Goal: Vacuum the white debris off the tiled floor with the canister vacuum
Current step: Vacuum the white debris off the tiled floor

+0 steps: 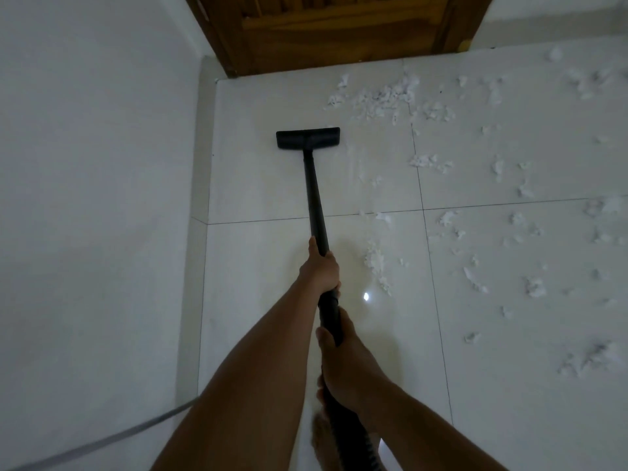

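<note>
Here, left hand [319, 268] and right hand [345, 363] both grip wand [314, 192]; hose [362, 448] cut off at bottom edge.

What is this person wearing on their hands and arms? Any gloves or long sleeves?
Nothing that shows. The left hand and the right hand are both bare, with no gloves and no rings that I can make out in the dim light. No sleeve, watch or bracelet appears anywhere up to the picture's edge.
</note>
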